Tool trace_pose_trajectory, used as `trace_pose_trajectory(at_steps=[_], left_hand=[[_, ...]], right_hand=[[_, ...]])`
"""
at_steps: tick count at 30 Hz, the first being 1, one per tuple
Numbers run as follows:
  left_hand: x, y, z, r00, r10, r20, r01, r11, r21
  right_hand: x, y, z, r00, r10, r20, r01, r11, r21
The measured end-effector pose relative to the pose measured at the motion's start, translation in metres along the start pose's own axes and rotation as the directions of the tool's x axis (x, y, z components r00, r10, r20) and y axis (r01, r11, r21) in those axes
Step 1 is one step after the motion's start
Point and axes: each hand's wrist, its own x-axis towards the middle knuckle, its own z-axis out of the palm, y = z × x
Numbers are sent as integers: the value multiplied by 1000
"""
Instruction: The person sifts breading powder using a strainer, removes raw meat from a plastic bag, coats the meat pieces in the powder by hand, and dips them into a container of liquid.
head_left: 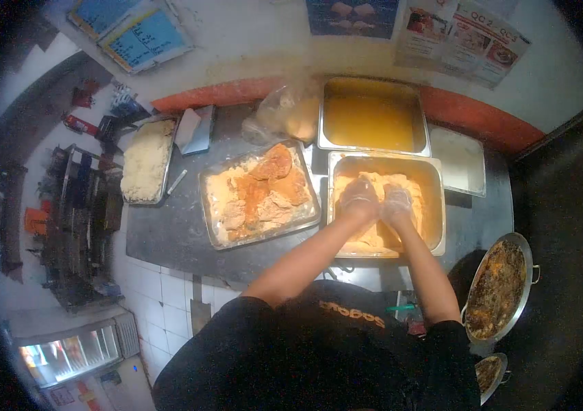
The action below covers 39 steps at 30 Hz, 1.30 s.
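Both hands are down in a deep steel pan [435,240] of pale orange breading flour [373,238]. My left hand [360,195] is at the pan's middle-left, and my right hand [398,201] is close beside it. A whitish layer, flour or thin plastic gloves, covers both. The fingers are sunk in or hidden by the flour, so whether they hold anything does not show. Left of the pan, a shallow tray [219,241] carries flour-coated pieces, with a reddish-orange seasoned piece [274,163] at its back.
Behind the flour pan stands a pan of yellow liquid [373,123], with a white container [459,161] to its right. A clear plastic bag [271,116] and a tray of white flour [147,161] are further left. Wide pans of dark oil [500,288] sit at the right.
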Motion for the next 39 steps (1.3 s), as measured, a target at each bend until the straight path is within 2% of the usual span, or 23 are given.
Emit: trace_pose_trajectory(at_steps=[2,5,7,8,10,11,12,15,17,18,20,21,23,25,28,30,31,32,34,35,36,38,39], left_hand=[[24,-22,27,1000,11,13,-10,998,-60],[30,-36,28,987,120,102,-114,991,-63],[24,-32,10,954,211,211,-214,977,-10],[18,-27,-4,926,242,289,-260,965,24],[15,-26,-6,916,251,314,-273,962,27],[13,-26,-7,912,246,328,-275,960,44],[12,-26,-9,908,253,332,-283,958,43],[20,-20,-13,917,193,349,-215,976,24],[16,-18,-13,895,421,150,-440,887,138],[10,-15,-16,893,422,157,-443,886,136],[-9,7,-45,976,218,-7,-202,893,-403],[-8,11,-45,974,228,-15,-215,890,-402],[-13,15,-37,919,257,-298,-359,859,-365],[-18,22,-23,904,312,-291,-413,812,-414],[-24,37,-26,919,388,-75,-369,774,-515],[-24,34,-48,948,315,-38,-297,839,-455],[-22,33,-53,962,272,-25,-257,869,-423],[-24,32,-48,963,267,-20,-250,870,-424],[-33,30,-28,866,449,-222,-497,822,-276],[-29,30,-26,776,541,-324,-612,771,-175],[-22,28,-26,771,540,-336,-614,770,-172],[-17,15,-26,771,530,-353,-571,821,-15],[-9,10,-16,851,495,-176,-509,859,-44]], right_hand=[[-7,-4,-17,1000,-6,10,5,994,113],[-16,10,-34,978,197,67,-208,929,305],[-30,21,-62,976,218,-13,-173,807,565],[-32,33,-62,971,238,-14,-191,808,557],[-34,57,-54,986,106,-128,-3,784,621],[-31,65,-51,990,144,2,-129,883,451],[-35,69,-45,988,153,1,-137,882,451],[-44,69,-44,969,223,-103,-108,761,639],[-54,55,-57,948,269,-171,-116,791,601],[-60,51,-60,921,311,-235,-132,816,563],[-63,56,-49,922,349,-168,-175,762,623],[-57,60,-49,922,369,-118,-198,711,675],[-57,52,-63,913,394,-102,-220,689,691],[-57,37,-62,907,392,-153,-205,730,652],[-54,1,-33,784,28,-621,37,995,91],[-68,-8,-74,887,363,-286,-171,833,526],[-67,-1,-81,900,381,-212,-228,827,514],[-56,1,-62,902,380,-206,-231,826,514],[-38,-6,-26,891,310,-333,-98,846,525],[-47,-4,-35,845,213,-490,-16,926,376],[-45,-1,-41,842,205,-499,-6,929,371],[-50,1,-53,810,295,-508,156,726,670],[-56,-4,-61,869,246,-430,58,811,582]])
